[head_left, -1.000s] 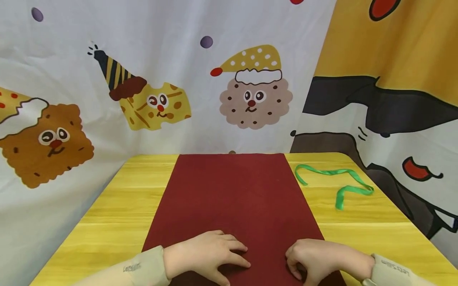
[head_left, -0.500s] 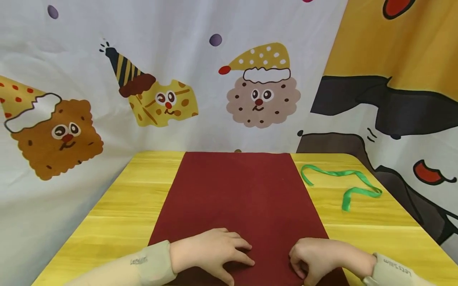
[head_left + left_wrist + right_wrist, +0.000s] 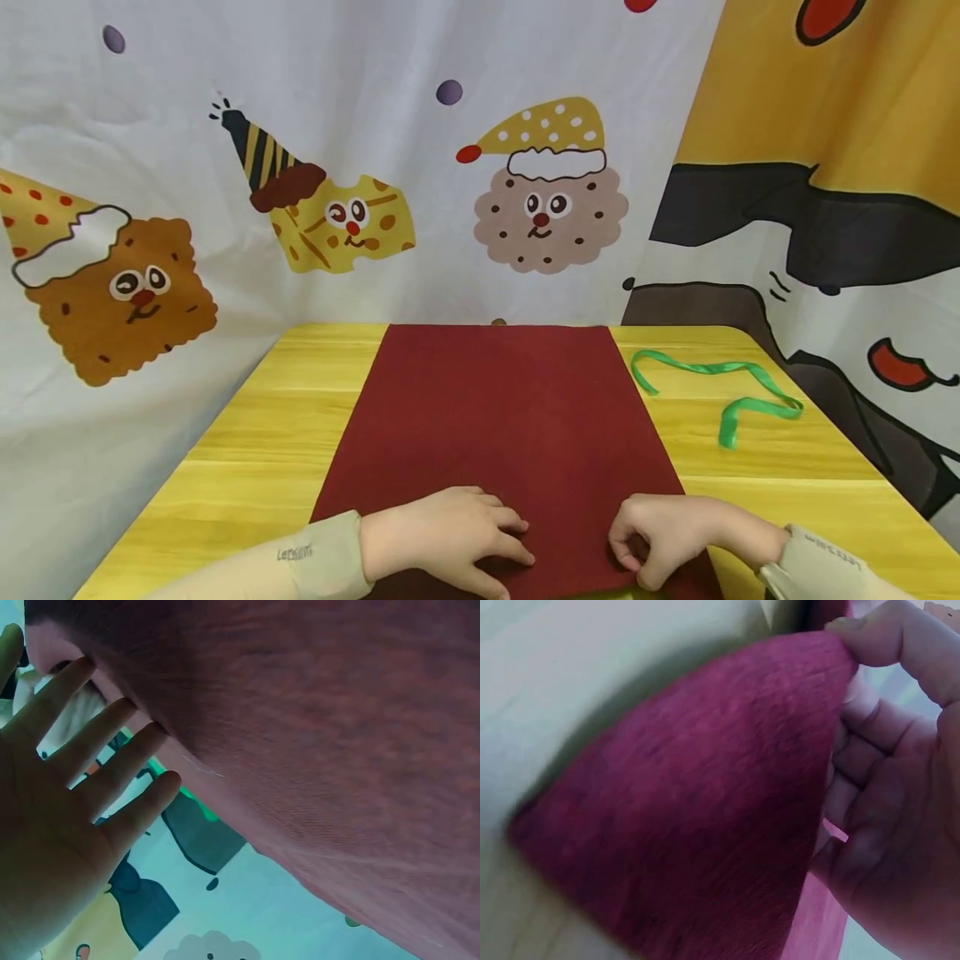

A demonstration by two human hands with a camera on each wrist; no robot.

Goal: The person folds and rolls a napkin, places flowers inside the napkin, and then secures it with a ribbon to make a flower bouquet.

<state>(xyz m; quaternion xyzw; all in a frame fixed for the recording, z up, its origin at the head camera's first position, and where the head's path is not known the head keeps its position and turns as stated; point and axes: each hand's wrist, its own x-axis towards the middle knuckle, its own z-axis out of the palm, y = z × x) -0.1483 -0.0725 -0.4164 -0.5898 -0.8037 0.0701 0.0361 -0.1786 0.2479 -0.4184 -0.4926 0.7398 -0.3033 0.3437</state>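
A long dark red cloth (image 3: 502, 408) runs from the table's far edge to the near side. My left hand (image 3: 450, 535) lies over it left of the middle, fingers spread and fairly straight; the left wrist view shows the fingertips (image 3: 154, 739) against the cloth (image 3: 315, 735). At the near right part, my right hand (image 3: 663, 533) pinches the cloth's near edge between thumb and curled fingers. Up close, that held edge (image 3: 697, 787) bends upward from the wood, with the thumb (image 3: 870, 637) at its top. A strip of tabletop shows beneath the raised edge.
A green ribbon (image 3: 761, 406) lies loosely bent on the table's right side, apart from the cloth. The yellow wooden table (image 3: 247, 450) shows on both sides of the cloth. Behind its far edge hangs a white curtain (image 3: 435, 275) with cartoon prints.
My right hand has raised the cloth's near edge slightly, and wood shows under it. The left hand stays nearly in place. The head view has shifted a little.
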